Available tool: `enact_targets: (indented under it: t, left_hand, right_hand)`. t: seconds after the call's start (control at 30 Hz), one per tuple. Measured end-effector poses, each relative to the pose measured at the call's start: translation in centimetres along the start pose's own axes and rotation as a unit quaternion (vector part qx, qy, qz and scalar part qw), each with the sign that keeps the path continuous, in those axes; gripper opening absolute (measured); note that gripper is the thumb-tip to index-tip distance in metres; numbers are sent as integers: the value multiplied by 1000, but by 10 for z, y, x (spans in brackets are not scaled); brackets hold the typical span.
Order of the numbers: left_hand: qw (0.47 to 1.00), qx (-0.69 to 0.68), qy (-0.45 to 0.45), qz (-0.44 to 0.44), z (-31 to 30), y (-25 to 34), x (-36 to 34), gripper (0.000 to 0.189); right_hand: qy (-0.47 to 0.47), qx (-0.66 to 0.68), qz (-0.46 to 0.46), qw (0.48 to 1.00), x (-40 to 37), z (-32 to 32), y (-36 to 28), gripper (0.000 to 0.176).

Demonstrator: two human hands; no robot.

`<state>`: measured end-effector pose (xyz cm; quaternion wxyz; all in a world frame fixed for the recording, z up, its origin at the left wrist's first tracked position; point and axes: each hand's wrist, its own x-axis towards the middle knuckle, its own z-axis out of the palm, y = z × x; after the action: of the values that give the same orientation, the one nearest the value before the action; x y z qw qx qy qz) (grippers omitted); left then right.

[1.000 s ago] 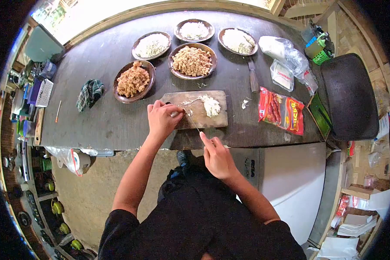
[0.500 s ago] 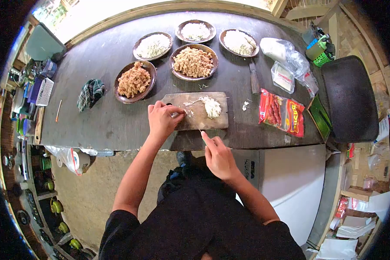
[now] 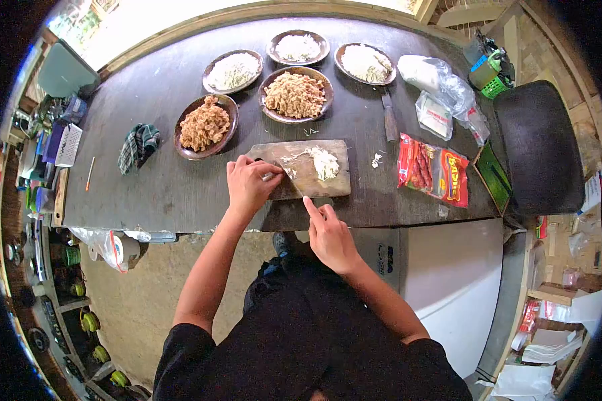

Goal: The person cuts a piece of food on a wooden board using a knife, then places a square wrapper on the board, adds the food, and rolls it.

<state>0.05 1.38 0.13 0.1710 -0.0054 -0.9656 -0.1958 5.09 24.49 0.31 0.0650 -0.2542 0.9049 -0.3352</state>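
Note:
A wooden cutting board (image 3: 314,190) lies near the table's front edge, with a pile of pale shreds (image 3: 325,164) on its right half. My left hand (image 3: 251,182) rests at the board's left side, its fingertips pinched on something pale that is mostly hidden. My right hand (image 3: 331,239) is closed around a knife at the board's front edge, index finger stretched along it. The thin blade (image 3: 297,190) points up and left toward my left fingertips; the handle is hidden in my palm.
Beyond the board are brown plates with crispy brown pieces (image 3: 294,95) and plates of pale shreds (image 3: 233,71). A second knife (image 3: 389,119), a red sausage packet (image 3: 433,171) and plastic bags (image 3: 448,87) lie right. A checkered cloth (image 3: 139,147) lies left.
My right hand has moved slightly left and up with the knife, so the blade is nearer my left fingertips. My left hand has barely moved. The view has shifted slightly.

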Motion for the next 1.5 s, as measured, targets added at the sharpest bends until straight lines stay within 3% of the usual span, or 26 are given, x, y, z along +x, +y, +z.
enact_targets:
  t: [0.23, 0.47, 0.53, 0.77, 0.93, 1.23, 1.5]
  left_hand:
    - [1000, 4, 1, -5, -4, 4, 1, 14]
    - [1000, 3, 8, -3, 1, -2, 0, 12]
    - [1000, 3, 12, 9, 2, -3, 0, 12]
    - [1000, -7, 2, -4, 0, -2, -1, 12]
    - [1000, -4, 8, -2, 0, -1, -1, 12]
    - [1000, 4, -2, -2, 1, -3, 0, 11]
    - [999, 17, 28, 36, -2, 0, -3, 12]
  right_hand:
    - [60, 37, -22, 997, -14, -12, 8, 54]
    - [46, 46, -38, 997, -14, -6, 1, 57]
    - [1, 6, -19, 1000, -10, -9, -3, 57]
    - [5, -9, -14, 1000, -3, -4, 2, 56]
    - [57, 30, -24, 998, -12, -11, 3, 52]
    - [-1, -5, -19, 1000, -9, -4, -1, 56]
    - [25, -9, -14, 1000, -3, -3, 3, 54]
